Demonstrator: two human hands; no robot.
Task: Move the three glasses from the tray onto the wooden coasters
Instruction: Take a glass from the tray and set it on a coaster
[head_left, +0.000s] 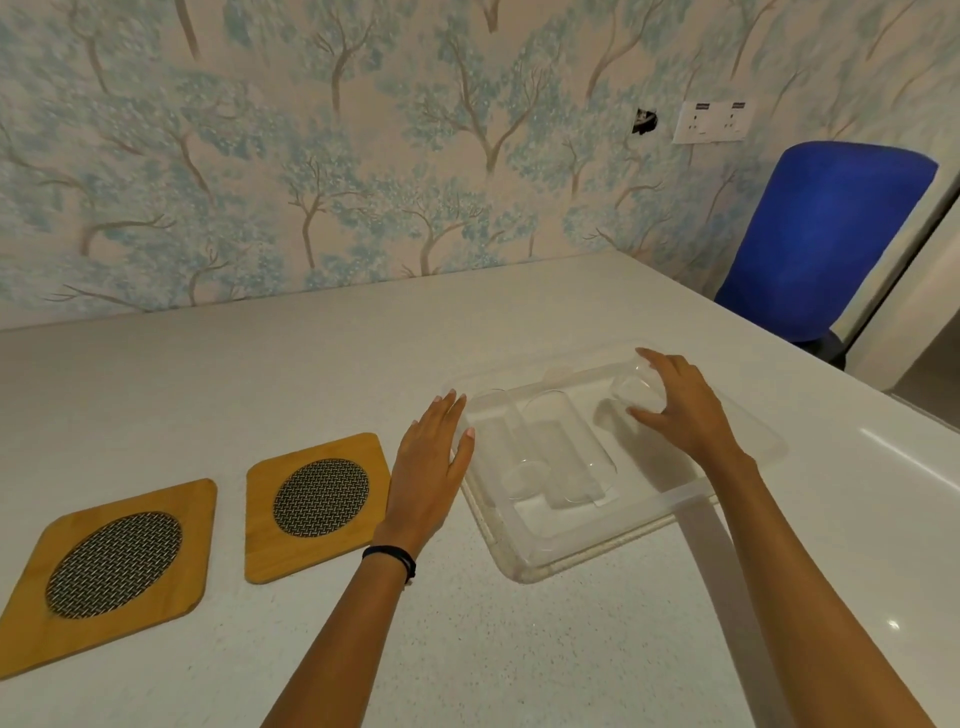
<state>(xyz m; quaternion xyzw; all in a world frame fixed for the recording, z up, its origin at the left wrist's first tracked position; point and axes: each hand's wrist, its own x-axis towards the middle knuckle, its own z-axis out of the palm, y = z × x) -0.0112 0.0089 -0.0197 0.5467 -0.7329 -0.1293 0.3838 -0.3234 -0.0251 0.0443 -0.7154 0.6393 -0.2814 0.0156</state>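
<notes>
A clear plastic tray (587, 540) lies on the white table, right of centre. Three clear glasses lie on their sides in it: one at the left (511, 452), one in the middle (563, 462), one at the far right (631, 402). My right hand (680, 410) is curled around the right glass inside the tray. My left hand (434, 457) rests flat with fingers together against the tray's left rim, holding nothing. Two wooden coasters with round mesh centres lie to the left: the near one (317, 506) beside my left hand, the other (111, 569) further left. My left hand partly covers the near coaster's right edge.
The table (260, 374) meets a wall with tree-patterned wallpaper at the back. A blue chair (826, 234) stands past the table's far right corner, and the table's right edge runs diagonally beside the tray.
</notes>
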